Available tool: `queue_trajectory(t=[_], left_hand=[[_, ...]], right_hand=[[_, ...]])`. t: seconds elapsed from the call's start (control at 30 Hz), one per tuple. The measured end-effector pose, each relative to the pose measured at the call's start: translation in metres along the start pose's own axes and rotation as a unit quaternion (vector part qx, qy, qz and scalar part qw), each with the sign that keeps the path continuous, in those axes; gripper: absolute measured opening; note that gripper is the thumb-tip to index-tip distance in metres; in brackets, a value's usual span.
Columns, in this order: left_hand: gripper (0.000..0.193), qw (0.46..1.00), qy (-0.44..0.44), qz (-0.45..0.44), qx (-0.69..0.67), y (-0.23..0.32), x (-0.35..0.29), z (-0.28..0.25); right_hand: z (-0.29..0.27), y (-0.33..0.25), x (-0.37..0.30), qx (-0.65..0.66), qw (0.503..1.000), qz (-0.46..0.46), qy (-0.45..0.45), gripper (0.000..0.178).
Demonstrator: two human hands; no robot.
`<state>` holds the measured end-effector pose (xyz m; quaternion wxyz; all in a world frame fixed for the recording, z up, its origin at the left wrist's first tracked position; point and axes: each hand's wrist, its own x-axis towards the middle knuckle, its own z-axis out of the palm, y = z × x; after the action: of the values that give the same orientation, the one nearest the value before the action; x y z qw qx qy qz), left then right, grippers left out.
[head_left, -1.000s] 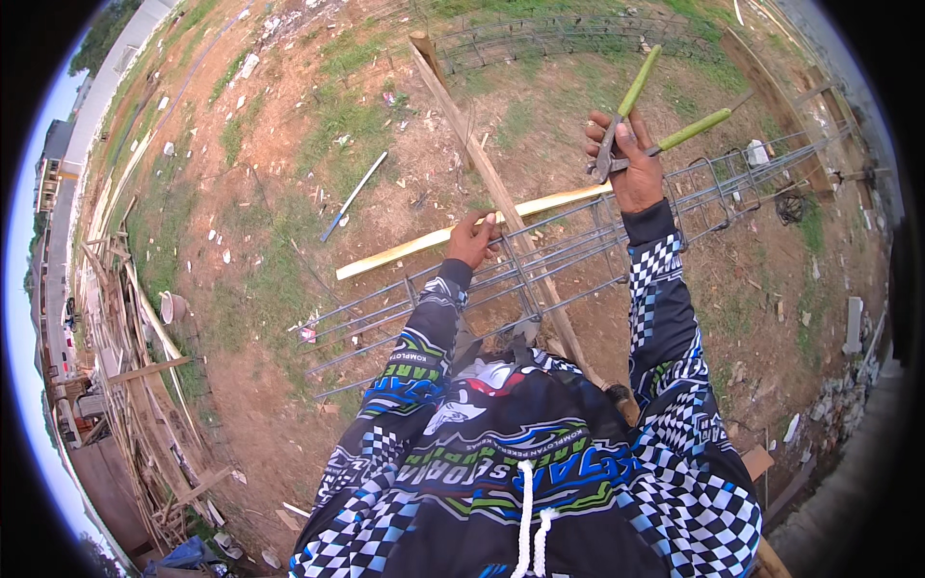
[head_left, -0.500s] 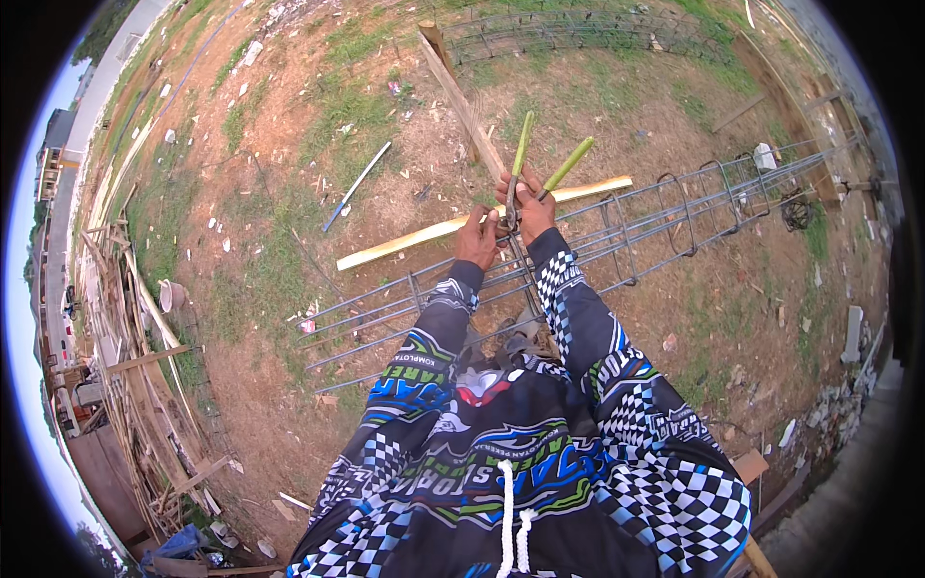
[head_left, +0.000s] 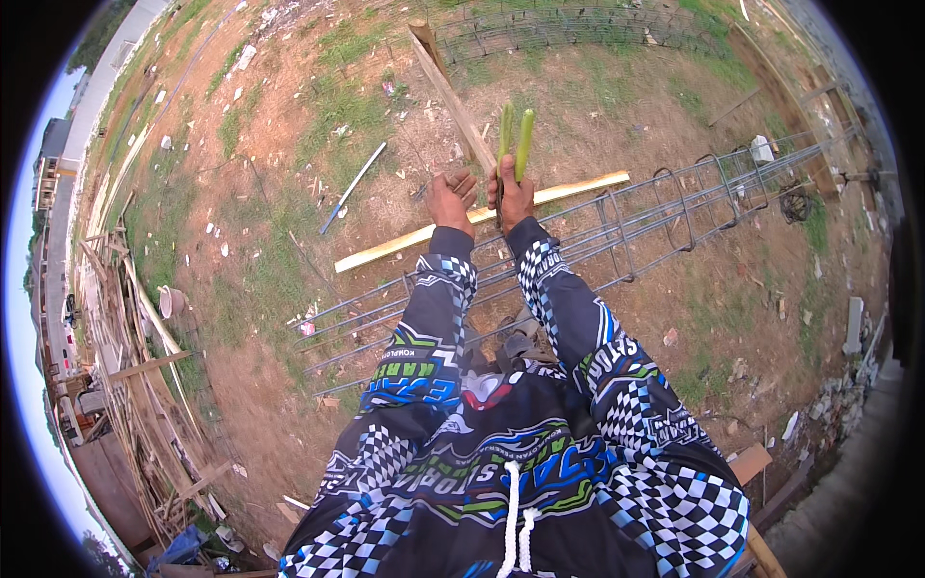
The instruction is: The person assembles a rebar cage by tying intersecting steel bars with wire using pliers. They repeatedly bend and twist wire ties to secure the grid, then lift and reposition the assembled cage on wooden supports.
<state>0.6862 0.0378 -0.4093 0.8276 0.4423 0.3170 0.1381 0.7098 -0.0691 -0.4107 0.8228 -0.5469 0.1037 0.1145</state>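
Observation:
My right hand (head_left: 515, 193) is wrapped round a pair of pincers. The yellow-green handles (head_left: 523, 144) point away from me and stand close together; the jaws are mostly hidden by the hand. Just to the left, my left hand (head_left: 451, 202) is closed with its fingers curled. Whatever it may hold is too small or hidden to make out. Both hands are above the far side of a long rebar cage (head_left: 578, 246), made of straight steel bars with square stirrups, which runs from lower left to upper right beneath my forearms.
A pale wooden strip (head_left: 395, 245) lies behind the cage, near a slanting timber plank (head_left: 453, 96). A blue and white rod (head_left: 353, 188) rests on the ground. Scrap timber (head_left: 145, 366) is piled at left beside a pale bucket (head_left: 171, 302). More rebar mesh (head_left: 578, 34) lies far back.
The hands have moved apart, my left hand shifting left and away from the pincers. The pincers' handles have closed together and swung more upright. My right hand has shifted slightly left.

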Motion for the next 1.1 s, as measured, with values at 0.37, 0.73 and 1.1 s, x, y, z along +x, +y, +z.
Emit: queue_trajectory(t=[0.37, 0.73, 1.1], left_hand=[[0.068, 0.845, -0.052, 0.282, 0.452, 0.047, -0.022, 0.129], [0.031, 0.825, -0.532, -0.122, 0.147, 0.078, 0.005, 0.115], [0.042, 0.713, -0.319, 0.436, 0.448, 0.015, -0.113, 0.079]], right_hand=[[-0.009, 0.034, 0.007, -0.218, 0.931, -0.286, 0.058, 0.036], [-0.041, -0.033, 0.028, -0.002, 0.933, 0.087, -0.349, 0.03], [-0.016, -0.039, -0.101, -0.03, 0.982, -0.188, 0.017, 0.03]])
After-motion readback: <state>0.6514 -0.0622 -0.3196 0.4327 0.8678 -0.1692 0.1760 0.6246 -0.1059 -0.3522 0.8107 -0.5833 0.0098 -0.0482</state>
